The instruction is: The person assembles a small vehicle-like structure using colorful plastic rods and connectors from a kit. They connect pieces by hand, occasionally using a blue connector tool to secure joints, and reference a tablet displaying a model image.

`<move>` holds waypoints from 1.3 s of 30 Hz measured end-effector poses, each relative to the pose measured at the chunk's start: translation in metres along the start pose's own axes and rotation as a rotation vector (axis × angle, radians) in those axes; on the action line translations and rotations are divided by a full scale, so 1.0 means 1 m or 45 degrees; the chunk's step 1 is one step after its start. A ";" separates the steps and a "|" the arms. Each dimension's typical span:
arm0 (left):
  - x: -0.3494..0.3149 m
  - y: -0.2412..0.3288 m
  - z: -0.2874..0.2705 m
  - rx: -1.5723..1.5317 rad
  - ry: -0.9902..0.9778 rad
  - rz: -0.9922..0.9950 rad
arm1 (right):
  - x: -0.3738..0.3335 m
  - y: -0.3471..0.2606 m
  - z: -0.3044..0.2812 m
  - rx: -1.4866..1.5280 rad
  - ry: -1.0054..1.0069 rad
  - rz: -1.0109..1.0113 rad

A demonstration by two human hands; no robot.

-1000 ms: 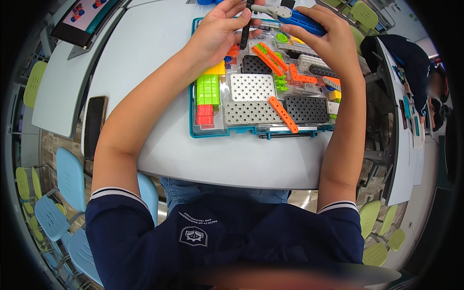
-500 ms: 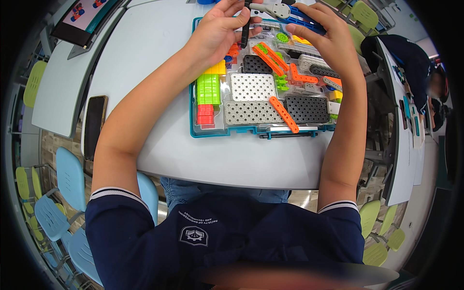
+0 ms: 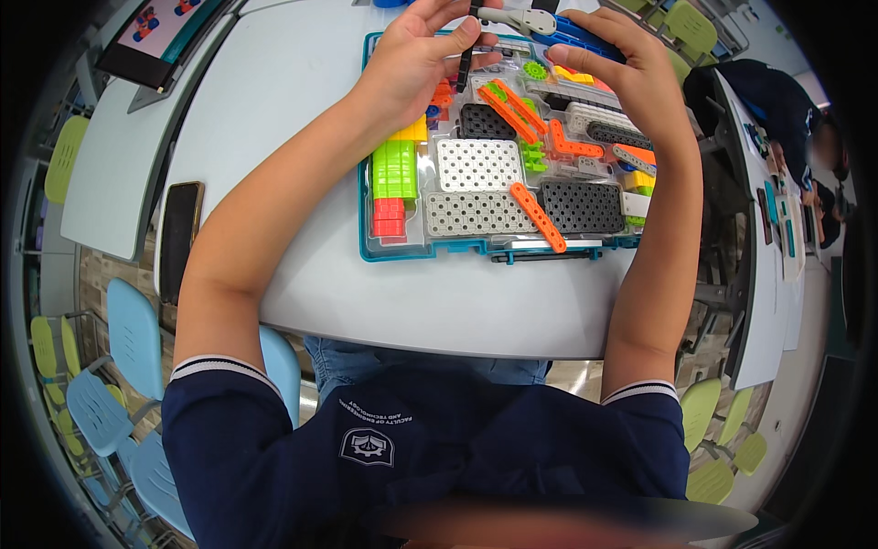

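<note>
Over the far side of a teal-edged parts case [image 3: 393, 254], my left hand [image 3: 416, 59] grips a thin black bar [image 3: 465, 66] between thumb and fingers. My right hand [image 3: 631, 69] is closed round the blue handles of plastic pliers [image 3: 530, 22], whose grey jaws point left and meet the bar near its upper end. Whether the jaws clamp it is hard to see. Below lie white perforated plates [image 3: 477, 165], a black perforated plate [image 3: 582, 207], an orange strip [image 3: 538, 217] lying across plates, an orange angled beam [image 3: 574, 143] and green blocks [image 3: 394, 169].
A phone [image 3: 180, 240] lies at the left of the white table [image 3: 439, 316]. A screen [image 3: 151, 41] stands at the far left. Blue chairs [image 3: 137, 329] and green chairs [image 3: 702, 412] surround the table. Another person [image 3: 764, 110] leans over a table at the right.
My right hand and forearm have shifted slightly right, and the pliers with them. My left hand has barely moved, still holding the black bar. The other person's hand at the right has moved.
</note>
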State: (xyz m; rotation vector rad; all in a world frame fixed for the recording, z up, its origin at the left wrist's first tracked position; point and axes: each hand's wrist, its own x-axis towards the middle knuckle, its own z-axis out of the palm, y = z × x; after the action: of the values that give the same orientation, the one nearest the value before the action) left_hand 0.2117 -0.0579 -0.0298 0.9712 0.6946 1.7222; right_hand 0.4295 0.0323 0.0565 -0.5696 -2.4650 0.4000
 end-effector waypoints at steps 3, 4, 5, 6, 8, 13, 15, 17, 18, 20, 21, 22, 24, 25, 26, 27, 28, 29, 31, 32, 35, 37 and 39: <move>0.000 0.000 0.000 0.019 0.008 -0.008 | 0.004 0.014 0.006 0.068 0.017 -0.013; 0.000 0.000 -0.001 0.022 0.004 -0.001 | 0.005 0.018 0.008 0.118 0.028 -0.005; 0.000 0.000 -0.001 0.024 -0.001 0.005 | 0.004 0.022 0.008 0.083 0.020 -0.003; 0.000 0.000 -0.001 0.026 -0.006 0.011 | 0.002 0.024 0.008 0.048 0.011 -0.001; 0.001 -0.001 -0.002 0.010 -0.004 0.020 | -0.001 0.026 0.007 -0.021 -0.006 0.023; 0.003 -0.002 -0.003 -0.035 0.013 0.018 | 0.000 0.027 0.005 -0.035 0.012 -0.107; 0.003 -0.001 -0.004 -0.018 -0.004 0.022 | 0.002 0.031 0.002 -0.108 -0.051 -0.026; 0.002 -0.001 -0.003 0.015 0.034 0.027 | 0.002 0.036 0.001 -0.101 -0.101 0.079; 0.002 -0.001 -0.003 0.032 0.052 0.029 | 0.001 0.039 0.002 -0.056 -0.119 0.142; 0.001 -0.001 -0.002 0.058 0.086 0.044 | 0.002 0.043 0.002 0.005 -0.135 0.208; 0.000 0.000 -0.002 0.072 0.103 0.050 | 0.003 0.044 0.003 0.022 -0.132 0.209; 0.001 0.000 -0.002 0.088 0.118 0.045 | 0.003 0.043 0.003 0.025 -0.115 0.236; 0.000 0.001 -0.002 0.118 0.150 0.033 | 0.003 0.039 0.008 0.314 0.024 0.305; 0.000 0.000 -0.003 0.113 0.153 0.046 | 0.004 0.036 0.010 0.438 0.110 0.378; 0.000 0.000 -0.003 0.108 0.155 0.059 | 0.004 0.032 0.012 0.726 0.123 0.409; 0.000 -0.001 -0.003 0.104 0.158 0.072 | 0.005 0.028 0.015 1.003 0.143 0.465; 0.000 -0.003 -0.004 0.117 0.177 0.065 | 0.006 0.024 0.017 1.280 0.164 0.518; 0.001 -0.004 -0.004 0.131 0.196 0.058 | 0.006 0.020 0.018 1.558 0.184 0.569; 0.002 -0.007 -0.006 0.159 0.217 0.041 | 0.010 0.013 0.023 1.687 0.001 0.371; 0.003 -0.008 -0.007 0.174 0.218 0.032 | 0.011 0.010 0.025 1.746 -0.091 0.270; 0.003 -0.009 -0.015 0.322 0.120 0.085 | 0.010 0.004 0.030 1.668 -0.014 0.295; 0.004 -0.010 -0.020 0.364 0.071 0.111 | 0.010 0.001 0.034 1.656 0.000 0.261; 0.005 -0.011 -0.022 0.316 0.068 0.099 | 0.011 -0.001 0.038 1.670 0.053 0.241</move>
State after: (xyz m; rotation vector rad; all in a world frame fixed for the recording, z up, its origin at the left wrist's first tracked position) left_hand 0.1973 -0.0494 -0.0484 1.1374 0.9326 1.7630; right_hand 0.3982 0.0308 0.0324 -0.2001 -1.5768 1.8053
